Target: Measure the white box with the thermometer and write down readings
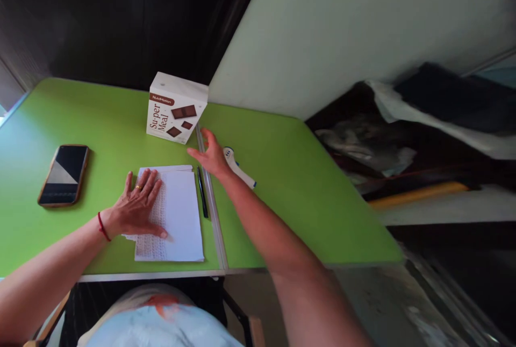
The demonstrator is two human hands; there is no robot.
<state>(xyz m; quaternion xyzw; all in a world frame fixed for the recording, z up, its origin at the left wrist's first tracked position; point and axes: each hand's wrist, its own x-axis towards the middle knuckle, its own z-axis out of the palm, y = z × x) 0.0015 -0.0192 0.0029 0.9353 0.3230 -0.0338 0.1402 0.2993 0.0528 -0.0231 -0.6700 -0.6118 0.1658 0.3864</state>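
Observation:
My left hand (141, 204) lies flat with fingers spread on a stack of paper (183, 215), which has handwriting down its left part. Over the table, my right hand (208, 154) is held with thumb and fingers apart and nothing between them. It is close to the lower right corner of a white box (175, 108) printed "Su-per Meal"; whether they touch I cannot tell. A black pen (202, 192) lies just right of the paper. Partly behind my right wrist is a white and blue device (239, 168), perhaps a handheld thermometer.
A smartphone (64, 175) lies on the left of the green table (282, 196). A metal seam (213, 218) runs between the table's two halves. Dark shelves (363, 143) holding cloth and plastic bags stand at the right. A wall rises behind the table.

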